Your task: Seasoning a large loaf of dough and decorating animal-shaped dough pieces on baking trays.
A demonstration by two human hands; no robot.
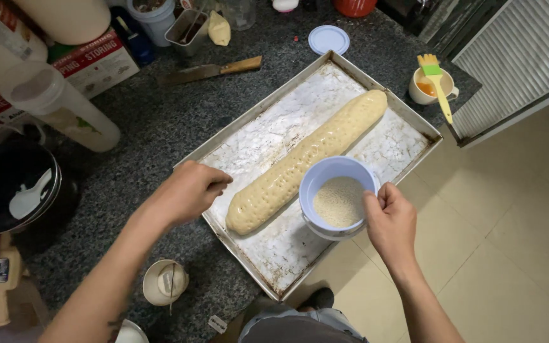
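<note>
Right hand (392,222) fingers grasp the seed bowl (338,197) beside the dough (306,159); left hand (189,190) fingers pinched together, touching nothing.

Both forearms are bare, with no sleeves reaching into view, and no watch, ring or bracelet shows on either wrist. The left hand (189,190) sits left of the frame's centre, the right hand (390,222) right of centre. At the bottom centre of the frame there is grey-blue clothing at the waist, and just above it a dark shoe (318,297).
</note>
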